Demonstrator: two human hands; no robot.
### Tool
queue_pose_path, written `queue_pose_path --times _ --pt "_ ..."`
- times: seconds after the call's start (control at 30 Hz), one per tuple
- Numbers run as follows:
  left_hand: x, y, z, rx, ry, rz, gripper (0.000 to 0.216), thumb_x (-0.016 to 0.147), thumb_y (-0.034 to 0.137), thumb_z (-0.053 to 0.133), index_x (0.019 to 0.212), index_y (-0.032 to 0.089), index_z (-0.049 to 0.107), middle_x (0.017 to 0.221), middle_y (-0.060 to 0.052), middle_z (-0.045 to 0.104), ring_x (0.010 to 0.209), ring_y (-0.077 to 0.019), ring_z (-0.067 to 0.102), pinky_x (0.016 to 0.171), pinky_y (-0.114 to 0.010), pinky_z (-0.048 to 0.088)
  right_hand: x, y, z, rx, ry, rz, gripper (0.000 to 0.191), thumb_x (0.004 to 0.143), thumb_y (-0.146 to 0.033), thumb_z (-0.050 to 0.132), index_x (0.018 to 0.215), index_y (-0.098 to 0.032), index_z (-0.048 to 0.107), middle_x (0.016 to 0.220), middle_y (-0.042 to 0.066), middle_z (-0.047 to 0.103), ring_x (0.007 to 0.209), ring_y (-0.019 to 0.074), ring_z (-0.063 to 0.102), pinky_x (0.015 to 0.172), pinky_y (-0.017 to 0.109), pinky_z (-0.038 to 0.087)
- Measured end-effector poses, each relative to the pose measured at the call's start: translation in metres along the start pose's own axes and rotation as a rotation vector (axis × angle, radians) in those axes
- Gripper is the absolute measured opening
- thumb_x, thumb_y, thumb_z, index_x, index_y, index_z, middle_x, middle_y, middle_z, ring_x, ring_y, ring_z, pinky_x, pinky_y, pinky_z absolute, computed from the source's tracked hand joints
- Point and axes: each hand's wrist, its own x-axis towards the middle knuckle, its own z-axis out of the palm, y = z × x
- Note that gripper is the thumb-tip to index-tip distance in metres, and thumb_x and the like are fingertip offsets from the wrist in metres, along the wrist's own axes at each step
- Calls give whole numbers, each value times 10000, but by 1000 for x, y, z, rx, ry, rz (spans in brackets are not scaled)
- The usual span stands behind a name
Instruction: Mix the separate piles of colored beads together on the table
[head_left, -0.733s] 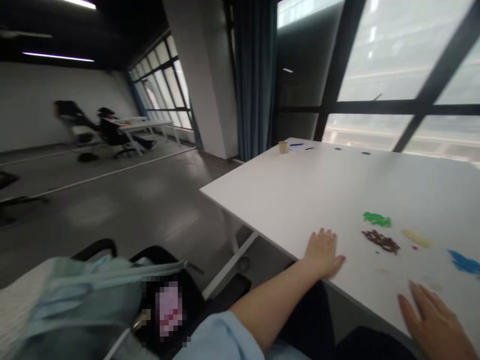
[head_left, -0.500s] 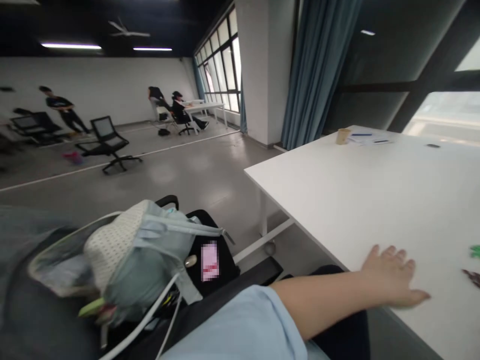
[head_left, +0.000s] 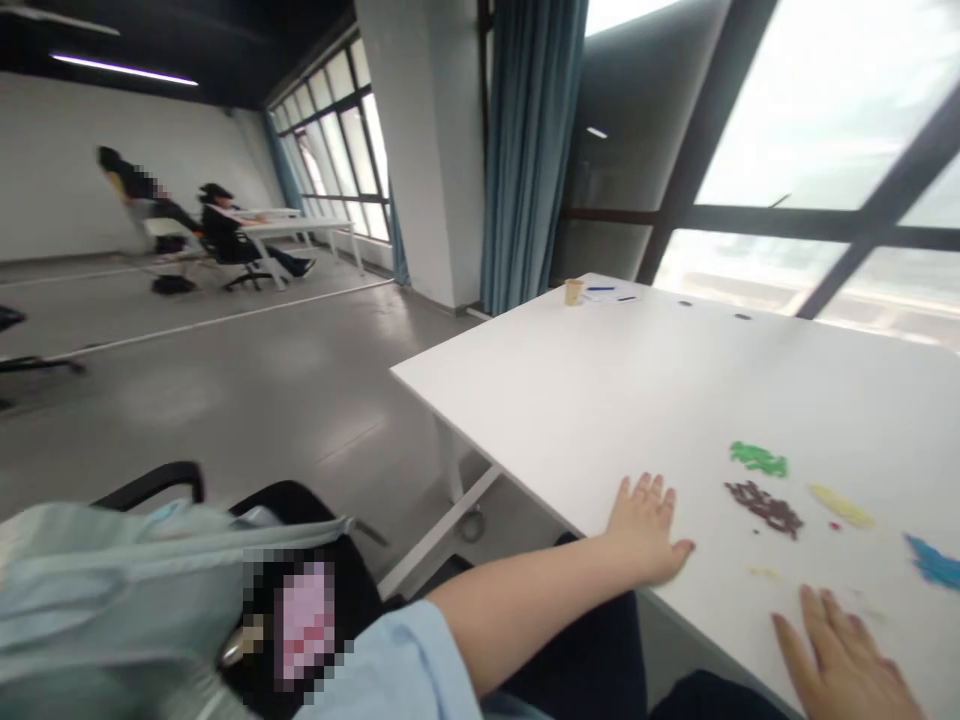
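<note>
The left hand is laid flat at the near edge of the white tabletop, its fingers spread wide, nothing held; the right hand is spread likewise, empty; just beyond them are scattered a green patch, a dark brown patch, a yellow patch and a blue patch of crumbs.

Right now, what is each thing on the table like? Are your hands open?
White table: standing, bare in the middle.
Left hand: open, palm down near the edge.
Right hand: open, fingers spread.
Green crumbs: loose patch.
Dark brown crumbs: loose patch.
Yellow patch: thin, lying apart.
Blue patch: spread out.
Tan cup: upright.
Papers: lying flat.
</note>
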Motion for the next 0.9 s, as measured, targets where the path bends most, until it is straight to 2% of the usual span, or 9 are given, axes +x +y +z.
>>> queue_pose_path --times 0.03,0.1,0.2,0.3,0.4,0.6,0.9 --pt "-1 -1 -2 3 -9 1 710 837 528 143 1384 78 187 1468 -129 127 1351 -240 53 1082 -457 49 0 -8 -2 -78 0 65 612 835 -363 104 938 -204 686 1241 244 458 1316 369 99 849 653 269" --pt "1 -4 -5 25 -21 14 703 839 529 144 1389 92 176 1471 -123 110 1352 -242 39 1084 -460 41 5 -27 -7 -152 -71 155 573 837 -339 143 1010 -172 663 1289 184 444 1308 372 137 904 606 285" --pt "10 -8 -5 57 -27 25 691 837 540 151 1396 136 174 1475 -93 101 1353 -240 35 1087 -461 46 18 -49 -14 -202 -103 294 548 832 -414 220 1142 -154 589 1343 130 403 1297 363 181 953 554 289" --pt "22 -8 -2 84 -21 11 678 834 527 189 1392 142 197 1471 -89 122 1351 -251 60 1086 -469 66 29 -62 -19 -194 -110 402 602 841 -454 228 1245 -93 493 1365 141 371 1292 334 220 997 510 266" --pt "26 -9 0 123 -16 4 663 838 500 206 1390 133 205 1464 -96 136 1348 -253 78 1083 -474 90 34 -67 -22 -155 -124 505 630 840 -494 262 1292 -89 433 1373 127 360 1281 308 265 1019 482 253" --pt "22 -11 -2 139 0 14 609 864 438 169 1372 114 262 1444 -87 197 1338 -233 146 1087 -441 149 39 -73 -25 -102 -143 543 623 830 -522 326 1294 -122 438 1383 90 342 1286 287 267 1040 453 245" --pt "23 -11 -10 175 -10 13 562 853 381 270 1348 118 321 1423 -89 236 1320 -226 213 1081 -433 188 45 -76 -31 -32 -141 592 615 833 -531 319 1298 -145 436 1380 70 347 1287 270 270 1053 432 244"
